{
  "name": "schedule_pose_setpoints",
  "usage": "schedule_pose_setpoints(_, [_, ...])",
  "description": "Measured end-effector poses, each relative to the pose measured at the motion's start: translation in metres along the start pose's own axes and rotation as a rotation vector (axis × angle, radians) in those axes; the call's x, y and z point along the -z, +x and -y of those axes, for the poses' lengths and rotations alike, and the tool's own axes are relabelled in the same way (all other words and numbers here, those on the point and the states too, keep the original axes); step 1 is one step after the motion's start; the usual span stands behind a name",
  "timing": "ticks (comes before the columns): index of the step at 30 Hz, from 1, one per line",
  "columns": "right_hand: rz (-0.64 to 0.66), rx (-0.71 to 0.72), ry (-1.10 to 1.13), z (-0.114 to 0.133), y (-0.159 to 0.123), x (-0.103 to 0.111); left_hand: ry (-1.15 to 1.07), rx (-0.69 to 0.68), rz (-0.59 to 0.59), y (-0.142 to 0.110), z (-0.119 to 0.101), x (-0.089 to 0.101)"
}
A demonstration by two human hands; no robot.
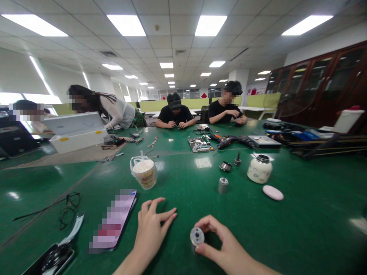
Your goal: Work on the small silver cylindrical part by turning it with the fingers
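My right hand (220,244) is closed around a round metal cylinder (197,236), which looks like a small motor part. The end turned toward me has a dark central hole and smaller holes around it. My left hand (151,221) hovers over or rests on the green table with its fingers stretched apart and nothing in them. Ahead of my right hand, a second grey metal cylinder (223,185) stands upright. Behind it sit a dark hollow metal part (226,166) and a small dark part with a shaft (237,159).
A phone (119,221) lies left of my left hand, with glasses (69,210) beyond. A bagged paper cup (145,173), white jar (259,169) and pink lid (273,193) stand ahead. Farther back are a circuit board (200,144), power drills (225,142) and several people.
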State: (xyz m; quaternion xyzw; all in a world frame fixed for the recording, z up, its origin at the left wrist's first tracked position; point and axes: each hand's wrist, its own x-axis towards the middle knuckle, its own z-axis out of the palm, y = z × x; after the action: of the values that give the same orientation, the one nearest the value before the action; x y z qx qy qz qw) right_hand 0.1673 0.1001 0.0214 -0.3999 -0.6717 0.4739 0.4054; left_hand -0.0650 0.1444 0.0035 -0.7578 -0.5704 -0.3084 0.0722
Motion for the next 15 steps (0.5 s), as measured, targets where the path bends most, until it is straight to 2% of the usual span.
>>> schedule_pose_setpoints(3, [0.008, 0.001, -0.001, 0.000, -0.001, 0.000, 0.040, -0.005, 0.024, -0.003, 0.004, -0.005])
schedule_pose_setpoints(7, [0.013, 0.006, -0.002, 0.000, -0.001, 0.001, -0.037, 0.010, 0.017, 0.000, -0.001, 0.003])
schedule_pose_setpoints(10, [0.013, 0.004, -0.011, 0.000, -0.001, 0.001, -0.246, -0.005, 0.048, 0.001, -0.018, 0.015])
schedule_pose_setpoints(12, [0.013, -0.002, -0.032, 0.000, 0.000, 0.000, -0.399, -0.080, 0.105, -0.001, -0.033, 0.022])
schedule_pose_setpoints(15, [0.011, 0.016, -0.075, 0.000, 0.000, -0.001, -0.491, -0.185, 0.159, -0.008, -0.051, 0.028])
